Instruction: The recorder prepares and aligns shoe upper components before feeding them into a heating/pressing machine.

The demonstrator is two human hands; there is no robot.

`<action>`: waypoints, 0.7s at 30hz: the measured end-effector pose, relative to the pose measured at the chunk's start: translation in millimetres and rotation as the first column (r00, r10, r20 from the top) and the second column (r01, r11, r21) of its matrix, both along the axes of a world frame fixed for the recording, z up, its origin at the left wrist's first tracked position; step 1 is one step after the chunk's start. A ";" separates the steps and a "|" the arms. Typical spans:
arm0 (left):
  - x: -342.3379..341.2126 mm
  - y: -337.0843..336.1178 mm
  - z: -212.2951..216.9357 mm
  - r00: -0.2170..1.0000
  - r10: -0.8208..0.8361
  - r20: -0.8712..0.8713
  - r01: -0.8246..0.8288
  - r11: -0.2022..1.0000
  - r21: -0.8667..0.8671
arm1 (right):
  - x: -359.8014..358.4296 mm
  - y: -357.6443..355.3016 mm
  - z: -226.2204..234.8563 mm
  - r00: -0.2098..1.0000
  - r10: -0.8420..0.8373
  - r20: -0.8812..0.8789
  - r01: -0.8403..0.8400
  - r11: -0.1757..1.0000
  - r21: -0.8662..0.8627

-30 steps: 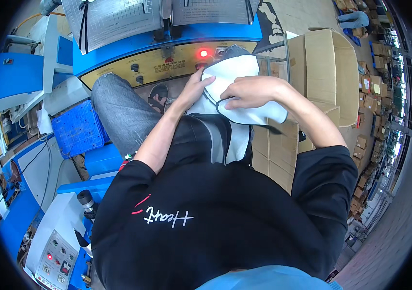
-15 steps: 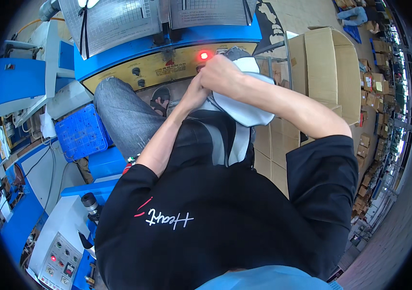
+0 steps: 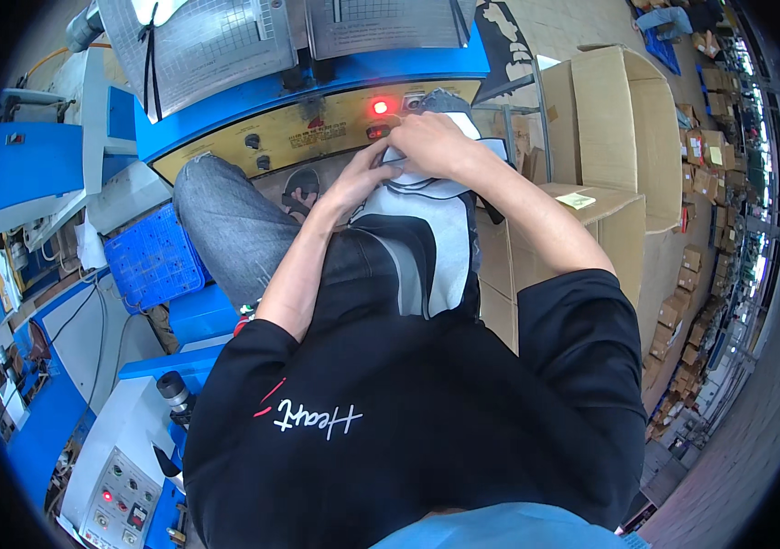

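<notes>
A white, flexible cut-out piece [image 3: 419,187] lies over my right thigh, in front of the machine panel. My right hand [image 3: 431,146] is closed on its upper part with the fingers curled down; the fingertips are partly hidden. At the piece's left edge, my left hand [image 3: 362,178] pinches it between thumb and fingers. Nearer my body, more cut pieces lie layered on my lap: a long white one [image 3: 452,265], a grey one [image 3: 408,274] and black ones between them. How the layers join cannot be made out.
A blue machine with a yellow panel [image 3: 317,133] and a glowing red lamp [image 3: 380,108] stands ahead, metal plates [image 3: 216,55] on top. To the right are open cardboard boxes [image 3: 605,137]; to the left, a blue crate [image 3: 154,256] and a control box [image 3: 120,499].
My hands have moved apart, the right one slightly rightward and down. The white piece, which stuck out to the right under my right forearm, now lies lower and flatter between my hands.
</notes>
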State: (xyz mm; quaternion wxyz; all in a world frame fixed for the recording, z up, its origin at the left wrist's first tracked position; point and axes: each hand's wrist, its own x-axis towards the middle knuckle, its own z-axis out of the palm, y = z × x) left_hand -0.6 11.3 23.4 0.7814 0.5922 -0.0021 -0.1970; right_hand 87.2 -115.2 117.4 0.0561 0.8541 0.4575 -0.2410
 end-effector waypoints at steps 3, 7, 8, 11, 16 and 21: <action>-3.4 -8.0 -11.4 0.995 0.088 -0.055 -0.091 0.994 -0.054 | 13.4 -7.8 20.9 0.989 -0.137 -0.050 0.127 0.979 -0.162; -2.6 -6.5 -6.6 0.991 0.096 -0.097 -0.100 0.994 -0.039 | 56.7 -56.9 31.0 0.917 -0.321 -0.238 0.351 0.931 0.097; -2.4 -7.4 -6.0 0.991 0.088 -0.102 -0.092 0.995 -0.030 | 62.5 -71.2 29.8 0.838 -0.406 -0.365 0.498 0.842 0.207; -2.5 -8.7 -28.1 0.991 0.115 -0.064 -0.115 0.993 -0.012 | 69.7 -100.7 6.2 0.590 -0.453 -0.668 0.733 0.648 0.208; -3.3 -6.0 -44.3 0.997 0.070 -0.040 -0.074 0.991 -0.116 | 52.0 -135.5 -4.5 0.574 -0.496 -0.652 0.693 0.718 0.064; -0.1 -8.7 -40.7 0.990 0.115 -0.077 -0.123 0.985 -0.117 | 15.3 -158.1 16.8 0.527 -0.443 -0.726 0.748 0.647 0.148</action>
